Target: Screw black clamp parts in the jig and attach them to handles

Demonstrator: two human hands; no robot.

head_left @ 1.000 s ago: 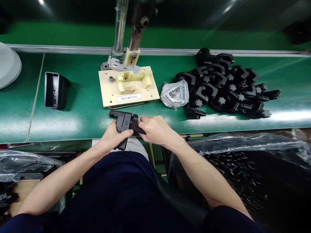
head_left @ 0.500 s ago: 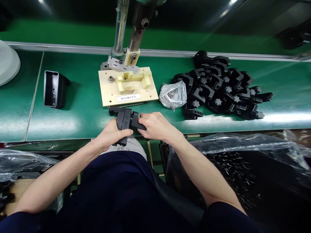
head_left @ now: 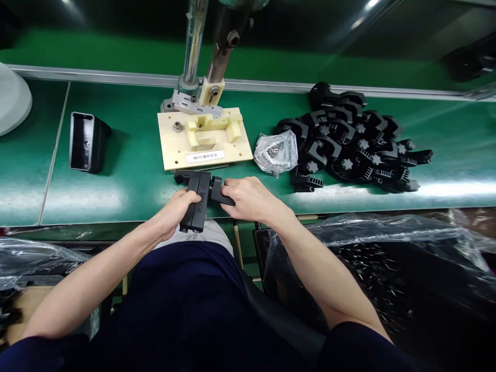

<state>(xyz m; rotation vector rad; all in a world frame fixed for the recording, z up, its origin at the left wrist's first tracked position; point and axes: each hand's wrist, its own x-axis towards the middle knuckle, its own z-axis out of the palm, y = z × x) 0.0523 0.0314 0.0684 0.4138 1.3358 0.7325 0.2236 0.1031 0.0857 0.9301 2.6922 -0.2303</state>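
Note:
A black plastic part with raised BOSCH lettering [head_left: 198, 206] is held over the table's front edge, below the cream fixture plate [head_left: 170, 147]. My left hand [head_left: 174, 209] grips its left side, the thumb lying on its face near the lettering. On its right side a black lever-like piece [head_left: 220, 192] sticks out, and the fingers of my right hand [head_left: 248, 199] are closed on that piece. A metal post and a press arm stand over the back of the fixture plate. Just right of the plate lies a clear bag [head_left: 276, 152] of small metal pieces.
Many black clamp-like parts [head_left: 349, 137] are heaped on the green table [head_left: 135, 196] at right. An open black housing [head_left: 86, 142] stands at left, near a white round object [head_left: 13, 101]. Plastic-lined containers sit below the front edge on both sides.
My left thumb has moved up and back across the black part, uncovering more of the lettering. My right hand has barely moved and still holds the lever-like piece.

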